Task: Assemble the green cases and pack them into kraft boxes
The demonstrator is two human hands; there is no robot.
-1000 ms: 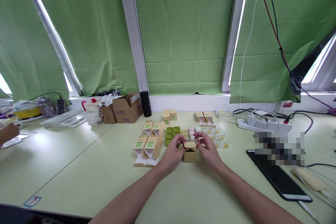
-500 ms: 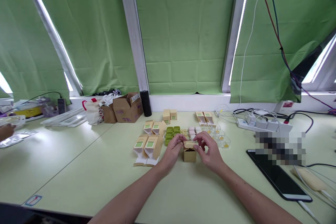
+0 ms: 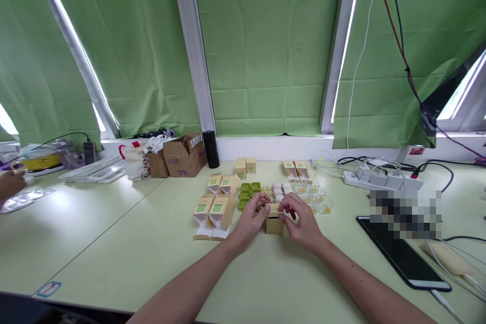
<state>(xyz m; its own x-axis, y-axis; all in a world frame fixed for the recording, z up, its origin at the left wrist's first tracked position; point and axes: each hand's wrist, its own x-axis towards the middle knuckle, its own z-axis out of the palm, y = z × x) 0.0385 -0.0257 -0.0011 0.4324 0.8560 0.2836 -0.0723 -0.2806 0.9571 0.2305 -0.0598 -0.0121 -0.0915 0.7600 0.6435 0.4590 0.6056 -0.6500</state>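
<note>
A small kraft cardboard box (image 3: 274, 226) stands on the table between my hands, its top flap lowered nearly flat with a thin dark gap at the front. My left hand (image 3: 250, 216) is closed on the flap's left side, thumb on top. At the right edge of the flap, my right hand (image 3: 300, 218) pinches with thumb and forefinger. Just behind are green cups (image 3: 245, 195), pale pink and white pieces (image 3: 278, 190) and clear plastic containers (image 3: 321, 200). Left of my left hand lie several partly folded kraft boxes (image 3: 217, 210) with green windows.
Two small boxes (image 3: 246, 166) stand farther back, near two flattened ones (image 3: 296, 171). To the right are a tablet (image 3: 402, 253), a power strip (image 3: 374, 179) and cables. A brown carton (image 3: 186, 156) and black cylinder (image 3: 210, 150) stand back left. Another person's hand (image 3: 10, 186) is at far left.
The box's flap has come down, narrowing the dark opening at the front. My left thumb has moved onto the top. The other person's hand at far left has shifted slightly.
</note>
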